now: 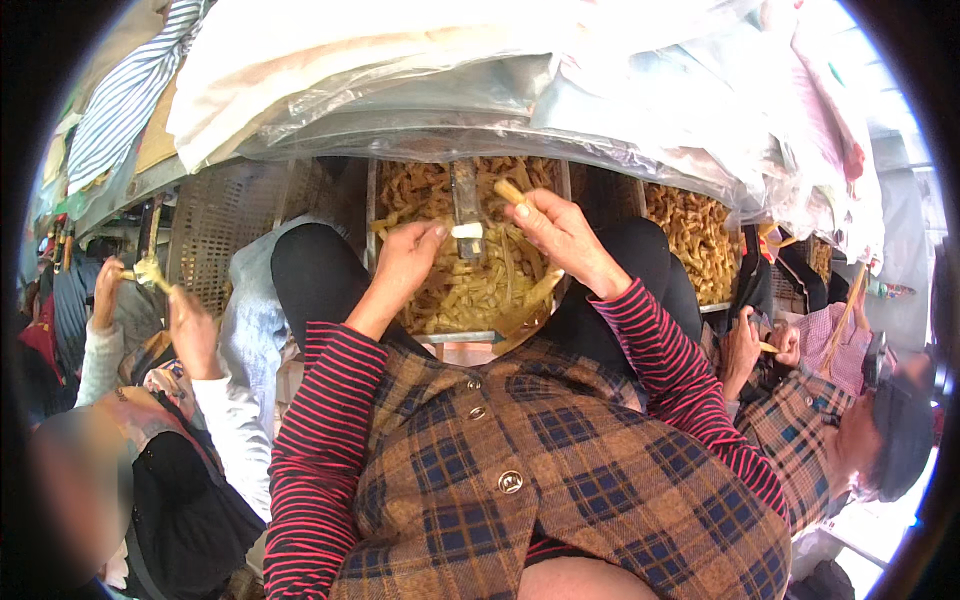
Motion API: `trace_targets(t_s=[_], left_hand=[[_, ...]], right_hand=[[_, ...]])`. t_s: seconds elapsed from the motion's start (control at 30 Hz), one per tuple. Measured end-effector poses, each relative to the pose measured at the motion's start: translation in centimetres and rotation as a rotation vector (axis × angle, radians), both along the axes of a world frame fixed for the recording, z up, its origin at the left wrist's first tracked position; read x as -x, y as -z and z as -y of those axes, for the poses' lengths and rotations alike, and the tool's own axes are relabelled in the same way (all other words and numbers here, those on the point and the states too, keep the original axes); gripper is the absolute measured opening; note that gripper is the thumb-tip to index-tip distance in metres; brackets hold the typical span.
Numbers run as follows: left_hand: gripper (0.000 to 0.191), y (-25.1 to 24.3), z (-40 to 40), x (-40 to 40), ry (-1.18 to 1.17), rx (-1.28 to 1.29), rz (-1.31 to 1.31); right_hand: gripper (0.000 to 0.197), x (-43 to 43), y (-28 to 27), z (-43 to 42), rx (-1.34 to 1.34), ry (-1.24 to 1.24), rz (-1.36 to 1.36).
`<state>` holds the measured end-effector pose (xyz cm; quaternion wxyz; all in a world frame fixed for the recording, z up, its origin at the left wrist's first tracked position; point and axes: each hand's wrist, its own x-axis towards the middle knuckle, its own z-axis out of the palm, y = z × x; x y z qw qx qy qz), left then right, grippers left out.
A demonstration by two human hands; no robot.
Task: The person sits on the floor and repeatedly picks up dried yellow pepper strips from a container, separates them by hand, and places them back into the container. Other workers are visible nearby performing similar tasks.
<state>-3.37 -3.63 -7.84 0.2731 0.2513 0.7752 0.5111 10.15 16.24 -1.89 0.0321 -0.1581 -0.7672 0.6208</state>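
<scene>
My right hand (559, 236) grips a short yellow-brown piece of plant food (511, 191), whose end sticks out past the thumb. Level with it on the left, my left hand (409, 259) has curled fingers pinched together around a yellowish strip (381, 225), mostly hidden by the hand. Just right of those fingertips is a white band or piece (467, 230) on a dark narrow bar (466, 195). Between my knees, under both hands, stands a metal-edged crate (450, 337) full of yellow-brown pieces (457, 296). A long, wide strip (529, 311) hangs over its near right corner.
Clear plastic sheeting and pale cloth (420, 82) cover the surface ahead. A perforated crate (217, 225) stands left; another crate of pieces (686, 236) is right. Co-workers sit close on both sides, a co-worker's hand (193, 330) at left and another's (742, 345) at right holding pieces.
</scene>
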Motion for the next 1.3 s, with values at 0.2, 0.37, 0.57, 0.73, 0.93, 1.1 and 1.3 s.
trace_targets(t_s=[0.2, 0.37, 0.57, 0.73, 0.93, 1.1, 1.3], left_hand=[[0.063, -4.7, 1.3, -6.8, 0.252, 0.127, 1.078], [0.035, -5.9, 0.9, -9.5, 0.086, -0.359, 1.318], [0.015, -8.8, 0.4, -10.4, 0.288, -0.31, 0.681], [0.009, -12.1, 1.1, -7.8, 0.401, -0.192, -0.168], [0.017, -9.0, 1.5, -3.9, 0.468, 0.055, -0.061], [0.012, -9.0, 2.2, -3.5, 0.377, -0.065, 0.728], [0.012, -3.6, 2.6, -4.5, 0.374, 0.007, -0.002]], right_hand=[[0.029, -2.3, -5.1, 6.0, 0.057, 0.076, -0.254], [0.028, -5.4, -6.1, 9.9, 0.192, -0.209, -0.353], [0.031, -4.5, -3.3, 5.3, 0.188, 0.056, -0.22], [0.033, -5.4, -4.0, 6.0, 0.288, -0.054, 0.161], [0.033, -4.7, -3.1, 6.5, 0.25, -0.247, 0.101], [0.021, -4.5, -4.1, 5.3, 0.562, -0.141, 0.165], [0.022, -4.9, -1.7, 7.0, 1.005, -0.175, 0.085]])
